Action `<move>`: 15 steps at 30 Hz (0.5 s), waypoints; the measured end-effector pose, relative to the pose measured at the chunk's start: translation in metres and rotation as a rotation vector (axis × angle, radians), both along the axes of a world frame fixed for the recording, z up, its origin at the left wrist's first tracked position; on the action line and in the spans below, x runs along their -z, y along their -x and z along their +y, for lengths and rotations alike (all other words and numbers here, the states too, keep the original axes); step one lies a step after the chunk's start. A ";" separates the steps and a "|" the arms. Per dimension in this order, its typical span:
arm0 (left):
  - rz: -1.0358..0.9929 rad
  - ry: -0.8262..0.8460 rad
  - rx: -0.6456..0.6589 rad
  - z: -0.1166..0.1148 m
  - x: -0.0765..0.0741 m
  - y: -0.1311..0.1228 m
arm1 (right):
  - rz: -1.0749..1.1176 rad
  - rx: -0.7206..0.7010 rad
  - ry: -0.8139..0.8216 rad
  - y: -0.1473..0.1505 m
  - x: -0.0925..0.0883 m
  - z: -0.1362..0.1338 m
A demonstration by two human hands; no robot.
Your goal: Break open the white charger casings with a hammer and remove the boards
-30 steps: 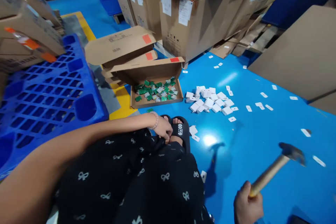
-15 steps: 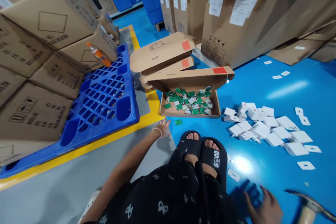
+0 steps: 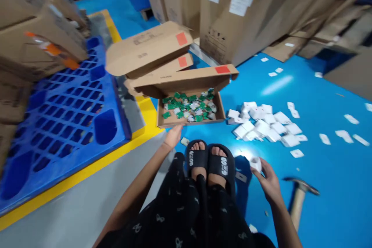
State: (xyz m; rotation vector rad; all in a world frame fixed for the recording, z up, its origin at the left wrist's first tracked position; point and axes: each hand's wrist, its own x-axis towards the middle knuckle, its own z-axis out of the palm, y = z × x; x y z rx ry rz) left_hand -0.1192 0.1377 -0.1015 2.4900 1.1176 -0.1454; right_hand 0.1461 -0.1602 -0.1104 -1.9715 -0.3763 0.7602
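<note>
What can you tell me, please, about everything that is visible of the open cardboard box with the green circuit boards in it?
The open cardboard box is a shallow carton of brown corrugated board, its lid standing up at the back with a red label on it. Inside lie scattered green circuit boards mixed with whitish pieces. The box sits on the blue floor. The left hand reaches its front edge, though I cannot tell whether the fingers touch it.

Blue floor point(image 3: 322, 190) — white plastic pieces point(image 3: 261, 124), hammer point(image 3: 298, 205)
</note>
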 end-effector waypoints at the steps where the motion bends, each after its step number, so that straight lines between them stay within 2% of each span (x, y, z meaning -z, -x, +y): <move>1: -0.007 0.004 0.005 0.001 -0.001 -0.001 | 0.076 -0.014 -0.061 0.001 -0.011 -0.005; 3: 0.007 0.027 0.025 -0.001 0.003 -0.004 | 0.177 -0.039 -0.184 0.003 -0.028 -0.015; 5: 0.045 0.055 0.044 -0.008 0.010 -0.005 | 0.238 -0.059 -0.285 0.007 -0.036 -0.026; 7: 0.079 0.074 0.055 -0.016 0.018 -0.003 | 0.273 -0.062 -0.317 0.014 -0.034 -0.042; 9: 0.086 0.083 0.069 -0.023 0.022 0.001 | 0.283 -0.036 -0.241 0.021 -0.027 -0.064; 10: 0.081 0.089 0.081 -0.025 0.022 0.003 | 0.260 0.014 -0.153 0.025 -0.024 -0.079; 12: 0.061 0.108 0.117 -0.028 0.020 0.007 | 0.143 0.213 0.076 0.028 -0.024 -0.119; 15: 0.008 0.147 0.185 -0.031 0.022 0.012 | -0.147 0.656 0.372 0.027 -0.045 -0.196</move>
